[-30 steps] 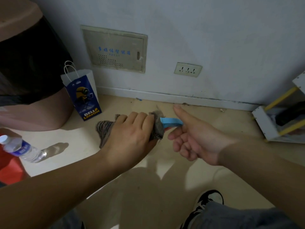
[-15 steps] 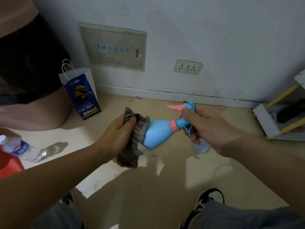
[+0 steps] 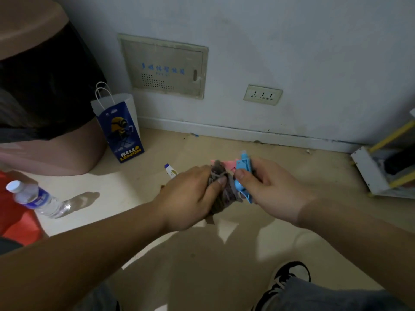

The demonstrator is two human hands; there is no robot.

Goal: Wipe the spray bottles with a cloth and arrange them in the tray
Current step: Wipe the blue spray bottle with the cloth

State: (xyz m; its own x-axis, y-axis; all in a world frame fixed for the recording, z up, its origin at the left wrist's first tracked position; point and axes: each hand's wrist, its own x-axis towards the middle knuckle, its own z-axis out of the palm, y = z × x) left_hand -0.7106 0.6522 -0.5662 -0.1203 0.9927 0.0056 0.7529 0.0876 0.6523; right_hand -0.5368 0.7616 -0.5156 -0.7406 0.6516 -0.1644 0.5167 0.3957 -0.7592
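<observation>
Right hand (image 3: 267, 189) is gripping the blue spray bottle (image 3: 243, 173) by its head, held above the floor, while the left hand (image 3: 193, 196) is clutching the brown cloth (image 3: 224, 194) directly left, pressed against it.

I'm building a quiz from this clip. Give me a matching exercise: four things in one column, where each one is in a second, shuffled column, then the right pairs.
Things:
1. cloth
2. spray bottle
3. water bottle
4. paper bag

Places:
A. standing by the wall, beside the bin
B. gripped in the left hand
C. lying on the floor at far left
D. held in the right hand

Pairs: 1-B, 2-D, 3-C, 4-A
</observation>
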